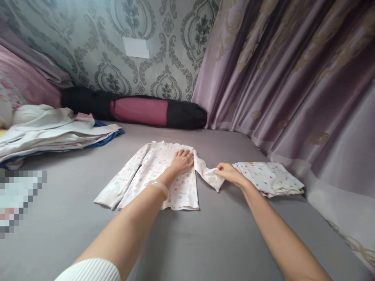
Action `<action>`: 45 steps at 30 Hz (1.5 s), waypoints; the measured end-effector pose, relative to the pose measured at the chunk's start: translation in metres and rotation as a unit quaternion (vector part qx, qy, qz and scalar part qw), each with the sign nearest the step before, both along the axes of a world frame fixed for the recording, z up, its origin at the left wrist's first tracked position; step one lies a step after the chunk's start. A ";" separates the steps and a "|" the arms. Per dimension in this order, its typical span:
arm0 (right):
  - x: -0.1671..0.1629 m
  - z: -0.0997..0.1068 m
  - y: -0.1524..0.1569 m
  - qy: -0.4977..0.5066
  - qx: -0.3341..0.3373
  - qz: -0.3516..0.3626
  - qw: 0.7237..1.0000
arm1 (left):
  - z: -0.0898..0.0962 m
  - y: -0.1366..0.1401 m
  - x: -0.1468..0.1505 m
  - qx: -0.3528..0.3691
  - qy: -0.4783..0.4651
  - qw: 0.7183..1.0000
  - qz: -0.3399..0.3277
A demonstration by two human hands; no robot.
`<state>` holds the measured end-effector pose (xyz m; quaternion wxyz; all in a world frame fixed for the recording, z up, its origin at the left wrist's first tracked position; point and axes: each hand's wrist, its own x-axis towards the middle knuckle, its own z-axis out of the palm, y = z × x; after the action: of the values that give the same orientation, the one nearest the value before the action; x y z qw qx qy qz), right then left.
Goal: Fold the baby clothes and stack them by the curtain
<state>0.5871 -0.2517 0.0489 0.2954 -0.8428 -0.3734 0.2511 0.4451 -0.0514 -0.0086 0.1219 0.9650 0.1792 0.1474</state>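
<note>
A small white long-sleeved shirt (pixel 155 171) with a pale printed pattern lies spread on the grey bed sheet (pixel 187 242). My left hand (pixel 183 160) rests flat on its upper right part, fingers spread. Farther right, my right hand (pixel 230 173) pinches the cuff end of the right sleeve (pixel 209 174), which is bent and slightly lifted. The other sleeve (pixel 121 181) stretches out toward the lower left. Just beyond my right hand lies a folded stack of white patterned clothes (pixel 269 177).
A pile of pale clothes (pixel 52 128) with some blue fabric lies at the left. Along the wall stretches a long black and maroon bag (pixel 140 111). Purple curtains (pixel 263 78) hang down the right side. A pixelated flat object (pixel 19 199) lies at the left edge.
</note>
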 end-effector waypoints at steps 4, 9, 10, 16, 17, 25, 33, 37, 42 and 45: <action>0.027 0.002 0.000 -0.010 0.051 -0.079 0.995 | 0.001 -0.003 0.001 0.010 0.014 1.000 0.010; 0.054 0.003 0.000 -0.040 0.114 -0.119 0.986 | -0.002 -0.002 0.002 0.014 0.022 1.000 0.013; 0.059 0.003 0.000 -0.046 0.122 -0.124 0.984 | -0.003 -0.002 0.002 0.015 0.023 1.000 0.014; 0.083 0.001 -0.007 -0.099 0.109 -0.132 0.980 | -0.006 -0.001 0.003 0.016 0.018 1.000 0.012; 0.087 0.000 -0.008 -0.112 0.086 -0.135 0.981 | -0.006 -0.001 0.002 0.016 0.018 1.000 0.012; 0.067 -0.002 -0.003 -0.300 -0.189 -0.099 0.930 | 0.001 -0.004 0.001 0.015 0.021 1.000 0.008; 0.028 0.003 0.040 -0.406 -0.221 -0.062 0.885 | 0.002 -0.001 -0.002 -0.024 -0.017 1.000 -0.001; 0.017 0.007 0.079 -0.344 -0.168 -0.014 0.924 | 0.003 -0.001 -0.002 -0.038 -0.028 0.999 0.002; 0.015 0.002 0.115 -0.268 -0.166 0.002 0.949 | 0.003 0.001 -0.002 -0.040 -0.023 0.999 -0.006; 0.022 -0.002 0.124 -0.246 -0.182 0.001 0.952 | 0.003 0.002 -0.002 -0.033 -0.019 0.999 -0.010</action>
<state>0.6088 -0.1281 0.0471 0.0355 -0.9174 -0.3837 0.0998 0.4426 -0.0498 -0.0059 0.1589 0.9593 0.1719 0.1581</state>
